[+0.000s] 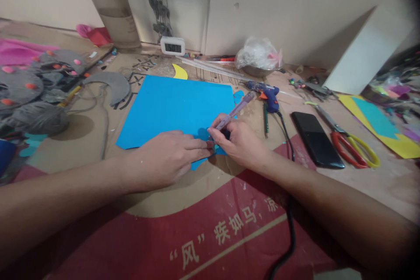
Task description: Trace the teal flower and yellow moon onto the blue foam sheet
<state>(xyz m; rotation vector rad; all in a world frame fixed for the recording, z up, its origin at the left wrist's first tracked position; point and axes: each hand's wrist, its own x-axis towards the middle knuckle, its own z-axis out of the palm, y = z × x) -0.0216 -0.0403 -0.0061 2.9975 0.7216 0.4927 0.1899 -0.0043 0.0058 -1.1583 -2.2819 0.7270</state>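
Observation:
A bright blue sheet [183, 100] lies flat on the cardboard, its lower right corner cut unevenly. My right hand [241, 140] is closed around a pale purple pen [234, 111], its tip down near that corner. Stretched out flat, the fingers of my left hand [167, 157] press on the sheet's lower edge, right beside the pen tip. Something small and greenish shows under my left fingertips; what it is I cannot make out. A yellow crescent [180, 71] lies just beyond the sheet.
To the right are a blue glue gun [271, 97] with a black cord, a dark green pencil [266, 120], a black phone [316, 140] and scissors [348, 138]. A grey crescent [113, 83] and grey yarn [36, 116] lie left. Behind stands a digital clock [173, 46].

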